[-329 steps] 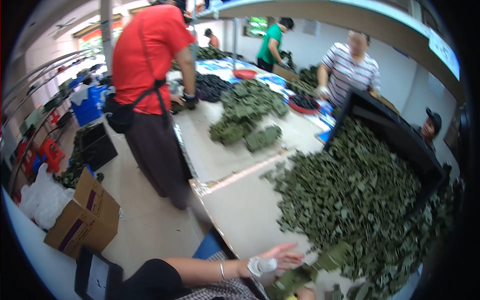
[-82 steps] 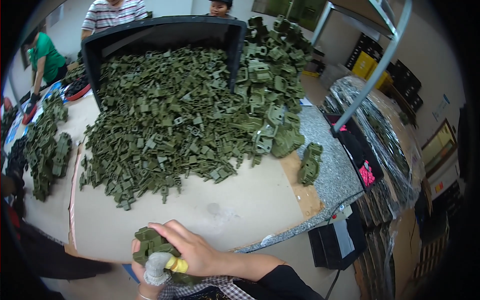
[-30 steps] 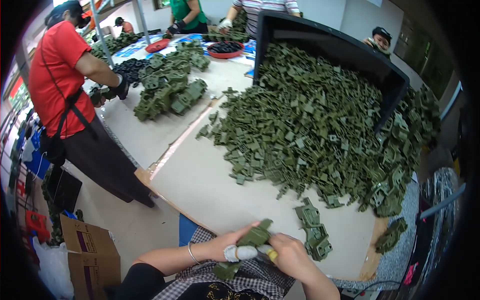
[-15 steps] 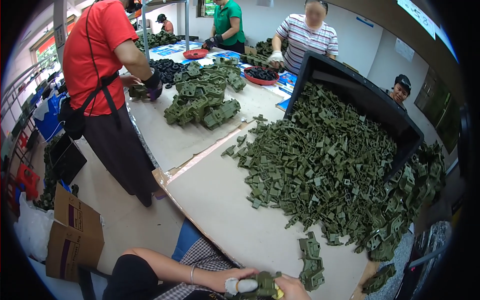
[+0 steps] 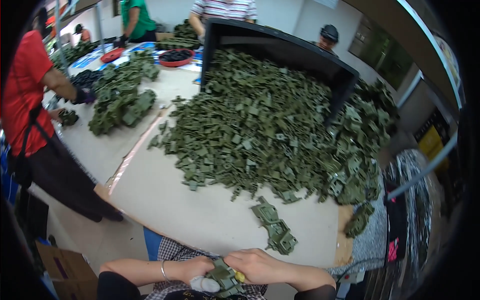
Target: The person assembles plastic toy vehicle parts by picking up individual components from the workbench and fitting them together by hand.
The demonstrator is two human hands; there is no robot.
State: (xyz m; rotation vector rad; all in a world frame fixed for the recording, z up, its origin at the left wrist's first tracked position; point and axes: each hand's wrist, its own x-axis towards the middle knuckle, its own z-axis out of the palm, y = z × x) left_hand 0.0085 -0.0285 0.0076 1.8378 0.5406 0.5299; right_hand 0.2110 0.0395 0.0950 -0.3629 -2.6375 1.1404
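Note:
Close to my body, both hands grip one dark green moulded plastic part (image 5: 222, 276). My left hand (image 5: 197, 272) is closed around its left side, a white cover on one digit. From the right, my right hand (image 5: 252, 265) presses on the same part with fingers curled, and something yellow shows at its fingertips. A larger green moulded piece (image 5: 275, 225) lies on the table just beyond my hands. Past it spreads a big heap of small green plastic parts (image 5: 250, 135), spilling from a black bin (image 5: 280, 47) tipped on its side.
Larger green pieces (image 5: 362, 135) are piled at the heap's right, with one loose piece (image 5: 359, 220) near the table edge. A co-worker in a red shirt (image 5: 25, 90) handles parts on the left. Red trays (image 5: 176, 63) stand farther back. A cardboard box (image 5: 65, 270) sits low at left.
My view has swung right, so the heap and bin appear farther left. My right hand now shows more fully, with its forearm, and the green part is still held between both hands.

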